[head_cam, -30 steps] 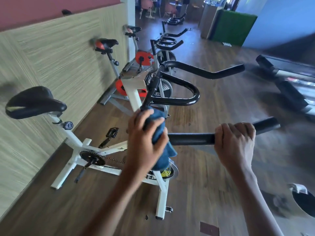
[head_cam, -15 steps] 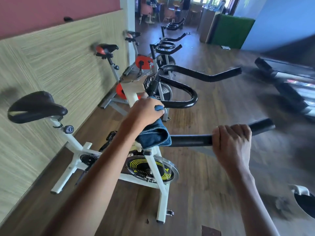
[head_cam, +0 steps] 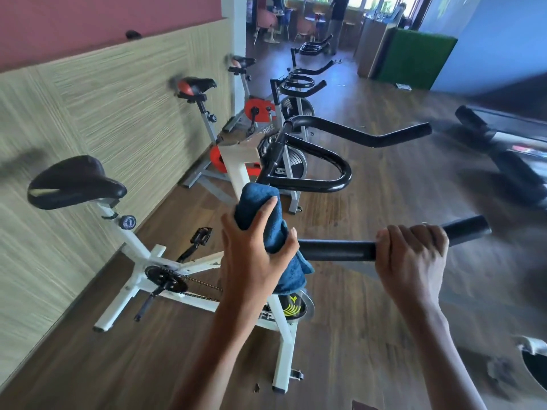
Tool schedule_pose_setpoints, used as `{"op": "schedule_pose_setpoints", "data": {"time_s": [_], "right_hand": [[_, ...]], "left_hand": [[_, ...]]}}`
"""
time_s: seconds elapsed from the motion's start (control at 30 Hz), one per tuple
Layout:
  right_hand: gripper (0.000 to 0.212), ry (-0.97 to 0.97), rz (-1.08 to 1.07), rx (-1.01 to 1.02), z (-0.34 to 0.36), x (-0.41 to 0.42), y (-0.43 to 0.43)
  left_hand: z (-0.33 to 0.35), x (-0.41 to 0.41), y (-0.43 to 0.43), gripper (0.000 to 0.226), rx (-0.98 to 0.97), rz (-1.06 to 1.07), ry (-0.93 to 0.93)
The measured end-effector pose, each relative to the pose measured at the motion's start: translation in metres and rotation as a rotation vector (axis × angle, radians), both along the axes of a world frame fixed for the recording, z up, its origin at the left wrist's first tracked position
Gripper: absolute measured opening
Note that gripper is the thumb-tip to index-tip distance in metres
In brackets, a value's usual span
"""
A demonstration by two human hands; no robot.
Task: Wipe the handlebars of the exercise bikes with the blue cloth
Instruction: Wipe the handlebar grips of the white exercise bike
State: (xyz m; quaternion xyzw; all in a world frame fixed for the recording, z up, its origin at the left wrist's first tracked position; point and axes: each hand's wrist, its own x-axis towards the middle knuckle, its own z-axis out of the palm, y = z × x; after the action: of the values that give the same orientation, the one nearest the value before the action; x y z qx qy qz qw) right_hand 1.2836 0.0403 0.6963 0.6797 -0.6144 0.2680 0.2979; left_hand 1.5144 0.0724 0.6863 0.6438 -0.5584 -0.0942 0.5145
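— What changed?
— The left hand (head_cam: 254, 258) has slid the cloth (head_cam: 266, 232) back down the handlebar (head_cam: 334, 250), fingers wrapped round it.
— The right hand (head_cam: 411, 255)?
— Still clenched on the grip.

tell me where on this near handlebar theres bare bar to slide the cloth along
Free: the stretch of near bar between the blue cloth in the left hand and the right hand, plus the short end grip beyond the right hand. Crowded: the stem junction above the cloth, where the inner loop bar and white post meet.
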Motion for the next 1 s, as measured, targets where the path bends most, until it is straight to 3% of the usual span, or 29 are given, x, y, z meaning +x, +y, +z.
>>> {"op": "schedule_pose_setpoints", "data": {"time_s": [0.13,0.3,0.43,0.63,0.87,1.0], "right_hand": [[0.033,0.001,0.011,-0.013,0.001,0.000,-0.001],[0.033,-0.002,-0.012,-0.004,0.001,0.000,-0.001],[0.034,-0.005,-0.002,-0.003,0.001,0.000,0.001],[0.034,0.018,0.020,0.006,0.001,-0.002,0.001],[0.034,0.006,-0.003,0.016,0.003,0.001,0.002],[0.037,0.018,-0.007,0.051,0.003,0.000,0.003]], "left_hand": [[0.016,0.022,-0.021,0.054,-0.014,0.010,-0.046],[0.056,0.045,-0.089,0.060,0.511,-0.242,-0.192],[0.062,0.045,-0.107,0.063,0.662,-0.284,-0.293],[0.037,0.039,-0.042,0.065,0.511,-0.235,-0.392],[0.058,0.042,-0.096,0.063,0.628,-0.228,-0.337],[0.050,0.044,-0.083,0.073,0.564,-0.262,-0.287]]}}
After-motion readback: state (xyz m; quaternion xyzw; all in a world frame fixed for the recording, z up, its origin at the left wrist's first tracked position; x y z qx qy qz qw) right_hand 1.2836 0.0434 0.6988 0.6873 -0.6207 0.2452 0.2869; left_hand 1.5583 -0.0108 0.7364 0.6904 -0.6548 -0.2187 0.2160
